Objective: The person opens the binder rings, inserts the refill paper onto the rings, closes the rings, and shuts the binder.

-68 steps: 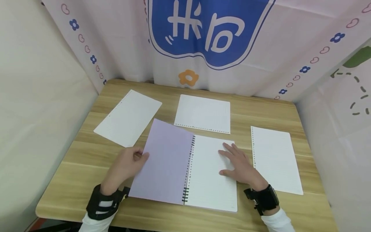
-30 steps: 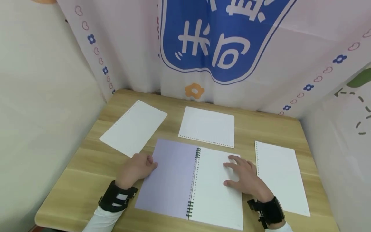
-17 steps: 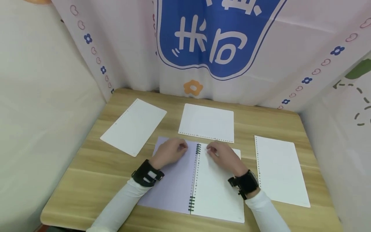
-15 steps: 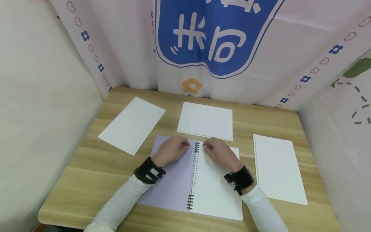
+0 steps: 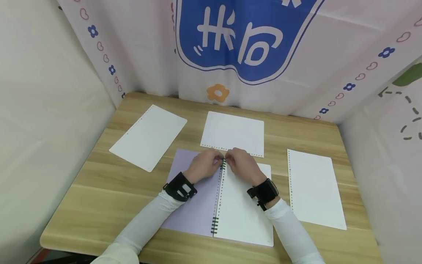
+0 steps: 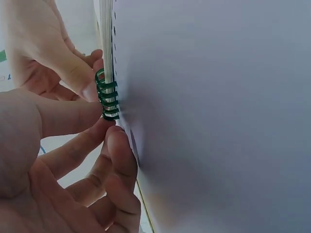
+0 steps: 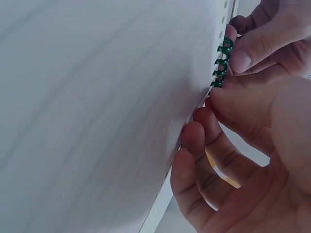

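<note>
A spiral notebook lies spread flat, its purple cover (image 5: 194, 211) on the left and white ruled page (image 5: 245, 216) on the right. Short green binding rings (image 6: 108, 99) run through the holes at the top of the spine. My left hand (image 5: 203, 164) pinches these rings from the left, thumb and fingertips at them. From the right, my right hand (image 5: 244, 165) pinches the same rings, its thumb against the spine edge in the right wrist view. Another set of green rings (image 5: 214, 225) sits at the bottom of the spine. In the head view, fingertips partly cover the upper rings.
Three loose punched sheets lie around the notebook: a left sheet (image 5: 150, 137), a back sheet (image 5: 232, 132) and a right sheet (image 5: 316, 189). They rest on a wood-grain table (image 5: 99, 205). A printed curtain (image 5: 148, 55) hangs behind its far edge.
Both hands have left the notebook's outer sides and come together at the top of the spine. Over the last half second they closed in on the upper green rings.
</note>
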A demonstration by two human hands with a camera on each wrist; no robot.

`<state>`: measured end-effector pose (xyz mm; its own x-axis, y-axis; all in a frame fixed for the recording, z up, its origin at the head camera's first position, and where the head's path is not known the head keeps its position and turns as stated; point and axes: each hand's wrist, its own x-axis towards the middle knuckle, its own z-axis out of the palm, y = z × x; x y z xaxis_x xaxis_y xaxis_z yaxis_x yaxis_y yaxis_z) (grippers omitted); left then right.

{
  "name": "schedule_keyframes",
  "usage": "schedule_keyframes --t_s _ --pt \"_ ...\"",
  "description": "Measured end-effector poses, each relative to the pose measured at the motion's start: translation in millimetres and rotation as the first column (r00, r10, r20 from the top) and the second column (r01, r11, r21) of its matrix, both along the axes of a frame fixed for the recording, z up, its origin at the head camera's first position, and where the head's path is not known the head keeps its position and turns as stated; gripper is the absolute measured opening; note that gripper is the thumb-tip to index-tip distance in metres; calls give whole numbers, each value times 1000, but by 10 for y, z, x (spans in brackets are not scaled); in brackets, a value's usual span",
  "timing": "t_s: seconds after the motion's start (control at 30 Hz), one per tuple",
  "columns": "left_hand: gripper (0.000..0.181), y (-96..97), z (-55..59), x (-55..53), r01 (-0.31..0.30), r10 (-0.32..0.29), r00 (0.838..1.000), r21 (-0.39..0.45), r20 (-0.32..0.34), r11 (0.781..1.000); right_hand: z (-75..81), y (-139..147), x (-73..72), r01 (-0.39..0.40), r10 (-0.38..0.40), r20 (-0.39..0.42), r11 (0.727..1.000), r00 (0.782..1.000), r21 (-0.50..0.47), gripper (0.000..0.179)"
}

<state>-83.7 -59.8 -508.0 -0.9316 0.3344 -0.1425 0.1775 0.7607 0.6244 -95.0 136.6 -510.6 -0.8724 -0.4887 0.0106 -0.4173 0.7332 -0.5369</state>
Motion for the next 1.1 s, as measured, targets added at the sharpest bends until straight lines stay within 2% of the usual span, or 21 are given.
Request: schedule_keyframes --t_s 0.23,0.47,0.83,1.1 --pt "28 -17 -15 -46 -30 27 998 54 48 998 2 -53 -64 6 -5 -16 999 1000 54 11" --pt "28 -9 -32 -53 -39 28 995 117 97 992 8 -59 -56 31 -29 -29 996 999 79 10" --pt "41 -71 5 -41 -16 -8 982 127 189 992 28 -83 -29 50 -49 -16 996 999 78 11" --pt "48 -78 54 -47 -9 -17 976 119 217 993 -7 -84 -29 64 -63 -15 994 998 89 10"
